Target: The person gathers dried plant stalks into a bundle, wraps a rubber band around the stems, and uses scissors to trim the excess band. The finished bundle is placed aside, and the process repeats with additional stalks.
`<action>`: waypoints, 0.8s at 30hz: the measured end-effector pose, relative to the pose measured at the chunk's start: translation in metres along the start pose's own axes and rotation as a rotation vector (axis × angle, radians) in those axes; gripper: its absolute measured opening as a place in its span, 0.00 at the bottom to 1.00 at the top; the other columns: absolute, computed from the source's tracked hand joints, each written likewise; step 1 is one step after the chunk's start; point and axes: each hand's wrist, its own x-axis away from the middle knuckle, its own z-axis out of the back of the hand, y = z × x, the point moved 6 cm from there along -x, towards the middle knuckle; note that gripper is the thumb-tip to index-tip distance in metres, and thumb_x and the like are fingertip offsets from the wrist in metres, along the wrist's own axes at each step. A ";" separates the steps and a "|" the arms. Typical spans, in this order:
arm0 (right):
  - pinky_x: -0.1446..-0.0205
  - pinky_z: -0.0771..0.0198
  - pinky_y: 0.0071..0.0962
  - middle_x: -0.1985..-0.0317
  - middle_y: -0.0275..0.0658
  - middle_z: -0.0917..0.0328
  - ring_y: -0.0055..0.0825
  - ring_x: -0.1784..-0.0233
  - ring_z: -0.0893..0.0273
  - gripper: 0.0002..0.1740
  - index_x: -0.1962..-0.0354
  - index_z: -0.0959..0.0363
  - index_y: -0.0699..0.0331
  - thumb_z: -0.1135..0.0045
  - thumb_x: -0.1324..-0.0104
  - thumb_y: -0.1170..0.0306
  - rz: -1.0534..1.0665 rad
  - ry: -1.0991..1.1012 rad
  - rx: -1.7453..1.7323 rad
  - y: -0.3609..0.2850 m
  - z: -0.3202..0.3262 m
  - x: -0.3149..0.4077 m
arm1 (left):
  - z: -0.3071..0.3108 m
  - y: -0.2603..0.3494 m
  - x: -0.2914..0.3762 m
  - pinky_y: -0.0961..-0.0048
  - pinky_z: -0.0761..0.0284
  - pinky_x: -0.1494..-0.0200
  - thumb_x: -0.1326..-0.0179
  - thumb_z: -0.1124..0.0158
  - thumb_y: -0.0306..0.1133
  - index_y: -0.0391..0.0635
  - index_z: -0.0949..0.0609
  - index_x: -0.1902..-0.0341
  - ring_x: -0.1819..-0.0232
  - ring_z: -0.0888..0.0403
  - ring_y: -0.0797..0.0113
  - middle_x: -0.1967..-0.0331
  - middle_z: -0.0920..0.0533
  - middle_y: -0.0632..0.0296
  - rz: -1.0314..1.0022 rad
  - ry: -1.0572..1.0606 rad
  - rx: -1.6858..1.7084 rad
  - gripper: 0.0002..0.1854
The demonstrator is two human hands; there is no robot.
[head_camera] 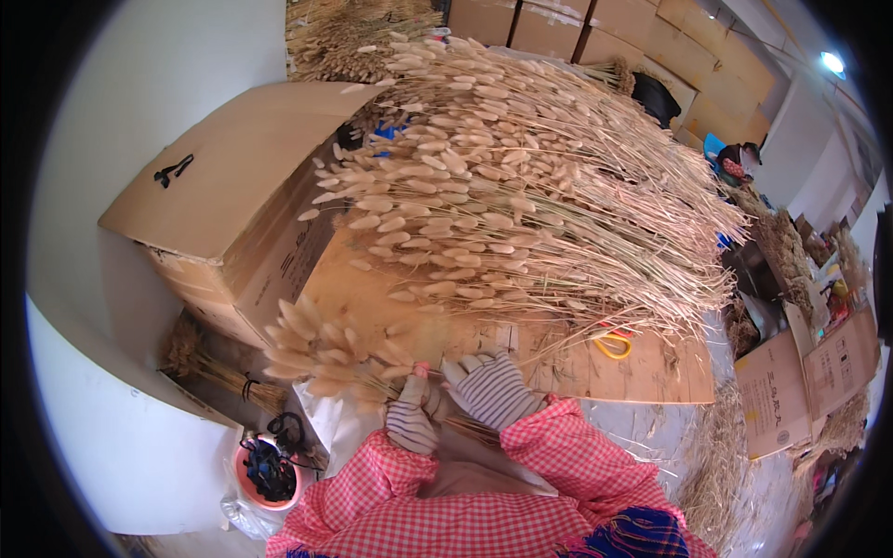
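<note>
My left hand, in a striped knit glove with bare fingertips, is closed round the stems of a small bunch of dried bunny-tail grass. The fluffy heads fan out to the left over the edge of the wooden table. Close beside it, my right hand, in a matching glove, lies over the stem side; its fingers are partly hidden, and whether it grips a stem cannot be told. A large heap of dried bunny-tail grass covers much of the table, stems to the right. Scissors with yellow handles lie by the stem ends.
A cardboard box with a black tie on top stands at left. Below it are a tied bundle and a pink bucket of black ties. Open cartons and loose straw lie at right. A person sits at the far right.
</note>
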 end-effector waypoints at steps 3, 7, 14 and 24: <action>0.51 0.34 0.40 0.60 0.41 0.25 0.40 0.57 0.26 0.16 0.54 0.30 0.56 0.55 0.37 0.60 -0.050 0.157 -0.039 0.031 0.027 0.015 | 0.001 -0.001 -0.003 0.78 0.52 0.84 0.35 0.44 0.37 0.50 0.25 0.62 0.89 0.50 0.79 0.87 0.42 0.76 0.005 -0.134 0.047 0.06; 0.47 0.36 0.43 0.56 0.43 0.26 0.42 0.52 0.28 0.19 0.51 0.30 0.55 0.51 0.38 0.60 -0.350 0.106 0.134 0.094 0.030 0.001 | -0.004 -0.003 -0.003 0.77 0.52 0.83 0.34 0.47 0.38 0.51 0.26 0.61 0.88 0.48 0.79 0.80 0.33 0.74 0.045 -0.269 0.097 0.06; 0.44 0.39 0.42 0.55 0.34 0.25 0.36 0.48 0.29 0.13 0.57 0.25 0.48 0.47 0.41 0.64 -0.387 0.001 0.207 0.137 0.003 -0.037 | 0.000 -0.001 -0.001 0.76 0.50 0.83 0.33 0.48 0.40 0.50 0.26 0.60 0.88 0.47 0.77 0.75 0.28 0.71 -0.022 -0.106 -0.059 0.08; 0.47 0.38 0.42 0.62 0.34 0.25 0.35 0.57 0.27 0.13 0.61 0.27 0.54 0.46 0.46 0.63 -0.066 0.230 0.132 0.043 0.032 -0.014 | -0.010 -0.004 0.001 0.74 0.49 0.83 0.31 0.54 0.44 0.44 0.27 0.60 0.88 0.48 0.75 0.87 0.41 0.71 -0.001 -0.250 -0.073 0.15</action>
